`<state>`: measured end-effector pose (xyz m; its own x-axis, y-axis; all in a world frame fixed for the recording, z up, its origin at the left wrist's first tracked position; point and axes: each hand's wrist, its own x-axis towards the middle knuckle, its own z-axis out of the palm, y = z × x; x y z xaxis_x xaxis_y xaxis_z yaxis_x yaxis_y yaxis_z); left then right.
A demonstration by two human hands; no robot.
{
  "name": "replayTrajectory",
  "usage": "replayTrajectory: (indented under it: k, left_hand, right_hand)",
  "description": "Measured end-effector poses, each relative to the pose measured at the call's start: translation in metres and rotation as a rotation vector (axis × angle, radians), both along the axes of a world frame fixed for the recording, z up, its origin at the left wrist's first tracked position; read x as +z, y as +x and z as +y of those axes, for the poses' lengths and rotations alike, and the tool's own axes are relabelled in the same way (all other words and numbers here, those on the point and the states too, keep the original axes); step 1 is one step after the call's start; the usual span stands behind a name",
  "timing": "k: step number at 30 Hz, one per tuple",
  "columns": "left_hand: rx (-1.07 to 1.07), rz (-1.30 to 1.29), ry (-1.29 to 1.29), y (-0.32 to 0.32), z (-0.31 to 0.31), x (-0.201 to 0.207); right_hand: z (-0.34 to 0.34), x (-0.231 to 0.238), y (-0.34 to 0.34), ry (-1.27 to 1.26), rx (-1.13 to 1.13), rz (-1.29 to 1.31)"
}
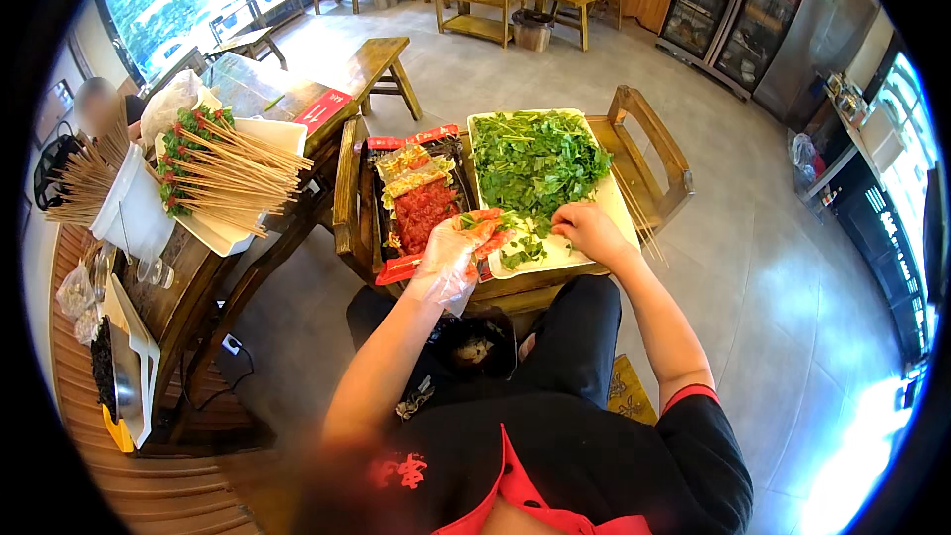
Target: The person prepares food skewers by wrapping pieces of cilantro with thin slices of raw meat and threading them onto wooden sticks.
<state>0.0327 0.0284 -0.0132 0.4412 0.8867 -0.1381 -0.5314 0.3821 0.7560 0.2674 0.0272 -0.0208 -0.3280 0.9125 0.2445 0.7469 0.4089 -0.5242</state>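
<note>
My left hand (451,250), in a clear plastic glove, holds a thin slice of red meat (483,228) with green herb leaves lying on it. My right hand (592,232) is bare, its fingers pinched together over the near part of a white tray (567,256); what they hold, if anything, is too small to make out. A large heap of cilantro (540,163) fills the tray's far part, and a few loose sprigs (523,252) lie between my hands. Left of the tray, a dark tray with red ends contains red meat slices (426,213) and yellowish food (406,166).
Both trays stand on a wooden chair (649,154), with loose skewers (634,206) at its right. On the left table, a white tray holds filled skewers (243,173) beside a white container (139,203) of bare sticks. A dark bin (475,352) sits between my knees. A person (99,109) is far left.
</note>
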Motion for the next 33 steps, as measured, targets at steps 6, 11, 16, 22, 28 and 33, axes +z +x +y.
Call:
replayTrajectory:
  k: [6, 11, 16, 22, 28, 33]
  left_hand:
    - [0.008, 0.004, 0.083, -0.007, 0.003, -0.014]
    - [-0.005, 0.016, 0.126, -0.009, -0.002, -0.006]
    - [0.019, 0.014, 0.05, -0.005, -0.003, 0.003]
    - [-0.032, 0.08, 0.066, -0.002, -0.005, 0.007]
    - [-0.053, -0.033, -0.009, 0.0, 0.001, -0.006]
    - [-0.038, 0.011, 0.042, 0.005, -0.004, 0.0]
  right_hand:
    - [0.002, -0.008, -0.03, -0.099, 0.27, -0.082]
    - [0.002, -0.019, -0.031, -0.05, 0.244, -0.112]
    - [0.008, -0.004, -0.016, 0.056, 0.093, -0.074]
    - [0.005, 0.021, -0.004, -0.238, -0.185, 0.24]
    - [0.005, 0.023, 0.006, -0.278, -0.165, 0.432]
    - [-0.016, 0.057, -0.023, 0.032, -0.025, 0.349]
